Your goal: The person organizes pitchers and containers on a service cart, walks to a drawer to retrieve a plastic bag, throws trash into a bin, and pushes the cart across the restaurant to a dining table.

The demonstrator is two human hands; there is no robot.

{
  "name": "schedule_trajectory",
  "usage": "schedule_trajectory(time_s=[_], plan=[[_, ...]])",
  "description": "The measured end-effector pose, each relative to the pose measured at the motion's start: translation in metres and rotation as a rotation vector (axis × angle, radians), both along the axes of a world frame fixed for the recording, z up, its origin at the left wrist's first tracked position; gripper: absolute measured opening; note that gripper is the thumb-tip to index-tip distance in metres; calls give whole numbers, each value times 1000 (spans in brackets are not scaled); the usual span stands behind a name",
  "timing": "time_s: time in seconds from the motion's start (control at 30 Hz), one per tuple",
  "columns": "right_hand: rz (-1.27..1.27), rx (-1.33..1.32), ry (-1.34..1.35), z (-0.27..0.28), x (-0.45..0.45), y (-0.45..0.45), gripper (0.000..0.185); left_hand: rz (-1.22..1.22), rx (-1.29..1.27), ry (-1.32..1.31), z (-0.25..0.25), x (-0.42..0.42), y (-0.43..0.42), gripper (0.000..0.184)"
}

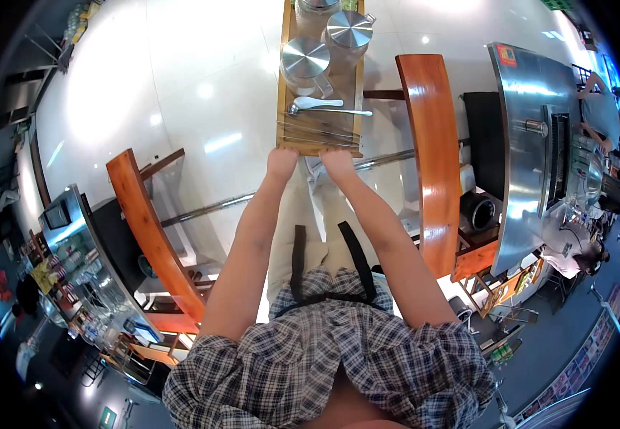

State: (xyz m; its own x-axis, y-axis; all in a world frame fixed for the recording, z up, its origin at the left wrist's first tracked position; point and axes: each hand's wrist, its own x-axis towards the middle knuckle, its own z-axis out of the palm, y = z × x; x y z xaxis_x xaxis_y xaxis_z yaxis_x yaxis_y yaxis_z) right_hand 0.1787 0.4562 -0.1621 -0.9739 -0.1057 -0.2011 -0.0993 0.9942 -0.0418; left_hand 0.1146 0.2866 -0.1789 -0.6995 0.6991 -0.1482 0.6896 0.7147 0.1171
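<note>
My left hand [282, 163] is closed on the near edge of a long wooden tray [359, 86], close to its left corner. Closed on the same edge, nearer the right corner, is my right hand [337, 164]. On the tray stand a glass pitcher [305, 58] with a shiny metal lid and handle, a second lidded pitcher [350, 31] and part of a third [317, 6]. A white spoon [318, 102] and a long metal spoon [342, 111] lie in front of them. Several thin sticks [317, 133] lie crosswise near my hands.
Wooden benches stand at the left [154, 236] and right [430, 164]. Beyond the right bench is a metal-topped table [528, 150]; another table [99, 250] is at the left. A person [599, 111] is at far right. Shiny pale floor [202, 93] lies ahead.
</note>
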Motion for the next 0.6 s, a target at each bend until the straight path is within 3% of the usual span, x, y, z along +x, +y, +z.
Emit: schedule_trajectory(time_s=[0.43,0.53,0.6], plan=[[4,3,60,-15,68,16,5,5,-7,-146,-1,65,14,9],[-32,10,20,-12,60,15,6,-42,-70,-280,7,52,14,10],[-114,-22,-210,-8,56,12,13,-75,-59,-289,3,49,7,11]])
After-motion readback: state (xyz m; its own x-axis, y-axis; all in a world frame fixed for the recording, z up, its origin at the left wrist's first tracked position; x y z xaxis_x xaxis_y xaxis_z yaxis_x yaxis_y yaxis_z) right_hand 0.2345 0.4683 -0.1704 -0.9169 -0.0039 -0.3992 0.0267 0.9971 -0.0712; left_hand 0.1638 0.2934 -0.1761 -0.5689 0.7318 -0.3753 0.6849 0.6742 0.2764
